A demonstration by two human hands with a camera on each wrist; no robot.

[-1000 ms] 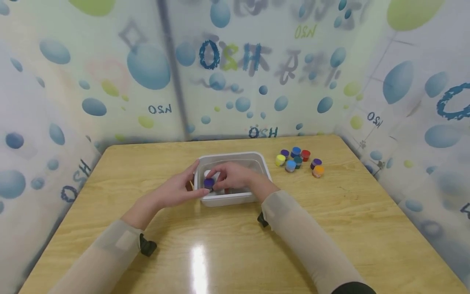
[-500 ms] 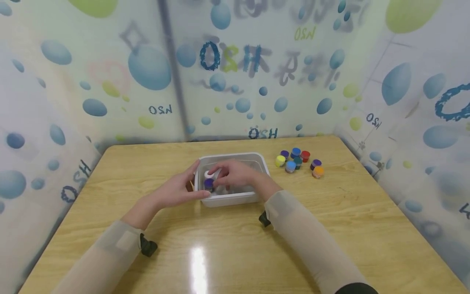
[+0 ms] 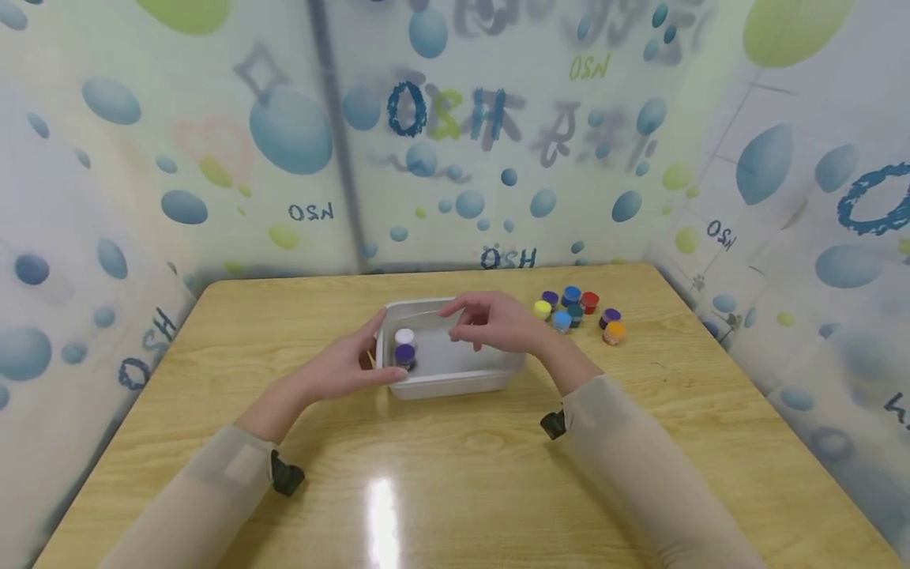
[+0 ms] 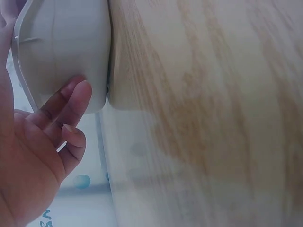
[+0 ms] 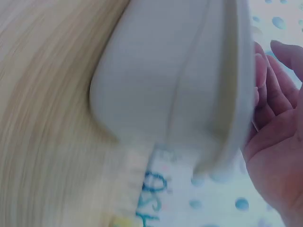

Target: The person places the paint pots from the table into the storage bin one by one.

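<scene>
A white plastic box (image 3: 455,385) stands on the table, its left end held by my left hand (image 3: 348,363), thumb along the front rim and index finger at the back left corner. In the left wrist view the fingers (image 4: 78,101) lie against the box's outer wall. Inside, at the left end, are two small paint jars, one with a white lid (image 3: 404,337) and one with a purple lid (image 3: 404,354). Over the right half of the box hovers my right hand (image 3: 498,322), fingers loosely bent and holding nothing. The right wrist view shows it beyond the box rim (image 5: 236,85).
Several more paint jars stand right of the box, among them yellow (image 3: 542,310), light blue (image 3: 561,321), red (image 3: 589,301) and orange (image 3: 614,333). The wooden table (image 3: 455,474) meets a patterned wall covering (image 3: 441,197) at the back and sides.
My right hand has lifted away from the two jars at the box's left end and moved right, leaving both in view. The left hand has stayed put.
</scene>
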